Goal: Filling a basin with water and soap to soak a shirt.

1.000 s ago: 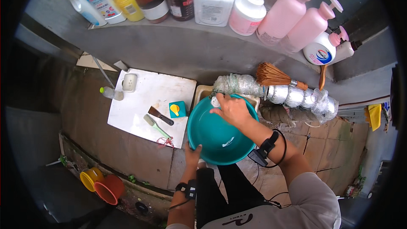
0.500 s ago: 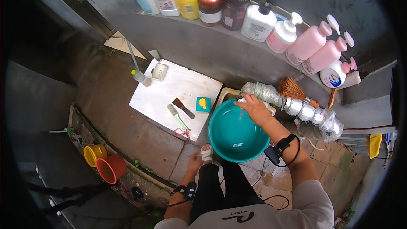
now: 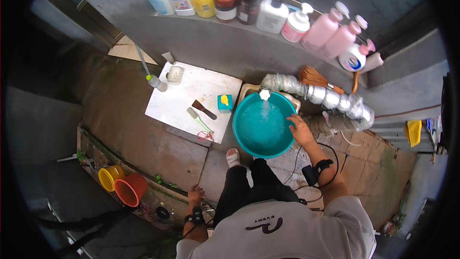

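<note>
Water runs from the tap with a white knob into a round teal basin, where the water bubbles under the stream. At the basin's right rim, my right hand has its fingers stretched out, apart from the tap. I cannot tell whether the fingertips touch the rim. My left hand hangs low beside my left leg, holding nothing, with its fingers loosely apart.
Left of the basin, a white board bears a green brush, a scraper and a teal box. A foil-wrapped pipe and straw brush lie behind. Pump bottles line the ledge. Two buckets stand left.
My right hand has left the tap and moved to the basin's right side. Flowing water now shows plainly. My left hand has dropped lower and to the left; the view has shifted.
</note>
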`<act>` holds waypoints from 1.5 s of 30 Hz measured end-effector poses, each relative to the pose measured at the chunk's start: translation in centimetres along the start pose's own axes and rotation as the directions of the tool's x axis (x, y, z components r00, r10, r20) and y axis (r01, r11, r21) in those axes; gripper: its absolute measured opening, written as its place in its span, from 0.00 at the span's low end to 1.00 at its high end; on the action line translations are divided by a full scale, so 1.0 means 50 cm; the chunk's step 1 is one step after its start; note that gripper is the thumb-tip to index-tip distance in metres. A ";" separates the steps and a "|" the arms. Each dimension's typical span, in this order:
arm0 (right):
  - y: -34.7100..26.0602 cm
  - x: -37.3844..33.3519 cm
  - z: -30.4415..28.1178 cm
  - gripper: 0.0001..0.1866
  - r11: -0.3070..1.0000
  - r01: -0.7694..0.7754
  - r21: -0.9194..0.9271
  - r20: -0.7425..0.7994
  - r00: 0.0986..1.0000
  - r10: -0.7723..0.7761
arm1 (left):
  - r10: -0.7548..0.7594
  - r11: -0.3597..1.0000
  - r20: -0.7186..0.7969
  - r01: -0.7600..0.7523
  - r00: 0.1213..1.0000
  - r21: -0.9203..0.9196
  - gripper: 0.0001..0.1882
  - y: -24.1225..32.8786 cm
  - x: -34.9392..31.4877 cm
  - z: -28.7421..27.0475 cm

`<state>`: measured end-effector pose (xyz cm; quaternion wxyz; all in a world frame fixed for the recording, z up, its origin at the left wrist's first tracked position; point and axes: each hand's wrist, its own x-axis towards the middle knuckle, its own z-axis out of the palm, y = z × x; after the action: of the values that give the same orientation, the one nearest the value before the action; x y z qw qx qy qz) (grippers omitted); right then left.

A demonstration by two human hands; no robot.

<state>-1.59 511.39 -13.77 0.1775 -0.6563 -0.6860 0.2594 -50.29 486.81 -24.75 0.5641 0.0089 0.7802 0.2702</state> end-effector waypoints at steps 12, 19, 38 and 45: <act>0.151 -0.359 -0.070 0.14 0.846 -0.488 0.217 -0.293 0.794 0.533 | 0.062 0.944 0.248 -0.137 0.967 0.300 0.23 0.118 0.070 0.017; 0.155 -0.640 -0.063 0.14 0.519 -0.685 0.512 -0.175 0.508 0.843 | 0.170 0.826 0.380 -0.342 0.909 0.448 0.26 0.183 0.039 0.042; 0.121 -1.406 0.076 0.15 -0.165 -0.118 0.979 0.064 -0.594 0.802 | 0.328 0.666 0.397 -0.508 0.857 0.547 0.26 0.148 -0.037 0.016; -0.027 -1.458 0.115 0.29 -0.260 0.154 0.953 0.301 -0.568 0.766 | 0.474 0.509 0.457 -0.658 0.753 0.555 0.34 0.258 -0.087 0.114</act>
<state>-0.53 438.32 -10.53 0.5178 -0.6893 0.4991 0.0875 -47.41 498.76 -16.62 0.4896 0.5070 0.6978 0.1277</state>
